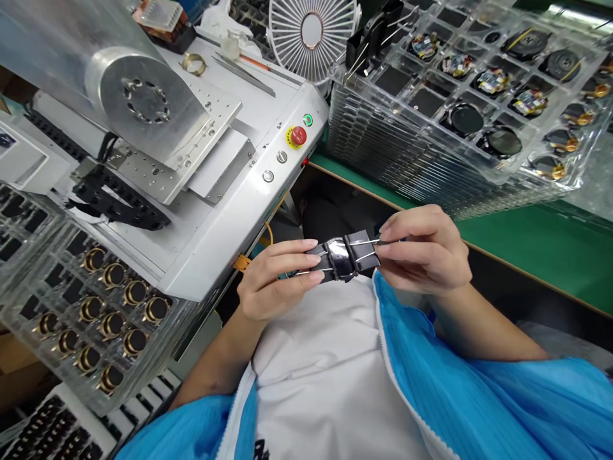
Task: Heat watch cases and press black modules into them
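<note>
In front of my chest I hold a dark, glossy watch case (340,257) between both hands. A black binder clip (363,246) with silver wire handles grips its right side, and another black binder clip (322,260) sits on its left side. My left hand (275,278) is closed, its fingertips pinching the left clip's wire handles. Thumb and fingers of my right hand (426,249) pinch the right clip's handles. My left fingers partly cover the left clip.
A white machine (230,211) with a red emergency button (299,135) stands at the left. Stacked clear trays (383,121) with watch parts rest on a green surface (531,246) at the right. More binder clips (376,38) lie there. A white fan (312,32) stands behind. Trays of gold-rimmed cases (135,292) sit lower left.
</note>
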A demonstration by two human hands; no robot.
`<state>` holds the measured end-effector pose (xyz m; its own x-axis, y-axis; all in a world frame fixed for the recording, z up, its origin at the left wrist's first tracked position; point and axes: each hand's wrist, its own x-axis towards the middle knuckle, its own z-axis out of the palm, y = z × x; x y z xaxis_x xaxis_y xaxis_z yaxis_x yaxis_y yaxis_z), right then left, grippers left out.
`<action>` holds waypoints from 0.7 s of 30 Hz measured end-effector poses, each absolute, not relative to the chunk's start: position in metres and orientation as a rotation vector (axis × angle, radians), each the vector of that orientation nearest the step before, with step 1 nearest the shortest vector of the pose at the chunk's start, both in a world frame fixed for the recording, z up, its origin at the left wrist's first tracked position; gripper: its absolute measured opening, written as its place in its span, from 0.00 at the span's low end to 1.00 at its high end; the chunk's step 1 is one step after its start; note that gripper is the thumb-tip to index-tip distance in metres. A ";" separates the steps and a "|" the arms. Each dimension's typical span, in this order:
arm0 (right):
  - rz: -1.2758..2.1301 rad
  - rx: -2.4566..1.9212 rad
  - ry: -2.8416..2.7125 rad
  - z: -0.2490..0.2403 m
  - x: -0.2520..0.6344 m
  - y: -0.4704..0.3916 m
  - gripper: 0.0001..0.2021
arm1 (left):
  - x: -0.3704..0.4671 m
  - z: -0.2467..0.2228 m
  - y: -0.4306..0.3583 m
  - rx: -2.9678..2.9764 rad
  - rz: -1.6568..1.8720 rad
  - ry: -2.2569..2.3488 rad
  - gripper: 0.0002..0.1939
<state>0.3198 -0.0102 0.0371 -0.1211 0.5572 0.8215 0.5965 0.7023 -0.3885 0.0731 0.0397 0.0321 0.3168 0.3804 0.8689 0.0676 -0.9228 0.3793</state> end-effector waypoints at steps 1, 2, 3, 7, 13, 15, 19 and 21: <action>-0.054 -0.909 -1.771 0.036 0.320 -0.011 0.11 | 0.073 0.033 0.039 2.325 1.646 0.402 0.04; -0.065 -0.898 -1.766 0.036 0.320 -0.012 0.10 | 0.072 0.034 0.038 2.337 1.639 0.404 0.04; -0.076 -0.887 -1.763 0.036 0.320 -0.012 0.10 | 0.071 0.035 0.037 2.344 1.633 0.402 0.04; -0.095 -0.845 -1.764 0.036 0.320 -0.012 0.09 | 0.067 0.036 0.033 2.362 1.615 0.402 0.03; -0.077 -0.894 -1.753 0.031 0.324 -0.015 0.10 | 0.066 0.032 0.032 2.385 1.613 0.449 0.05; -0.069 -0.921 -1.743 0.029 0.325 -0.016 0.11 | 0.067 0.030 0.033 2.383 1.651 0.428 0.06; -0.062 -0.963 -1.724 0.027 0.324 -0.016 0.10 | 0.069 0.028 0.035 2.380 1.686 0.437 0.06; -0.045 -0.933 -1.726 0.029 0.323 -0.015 0.10 | 0.068 0.028 0.035 2.383 1.671 0.455 0.06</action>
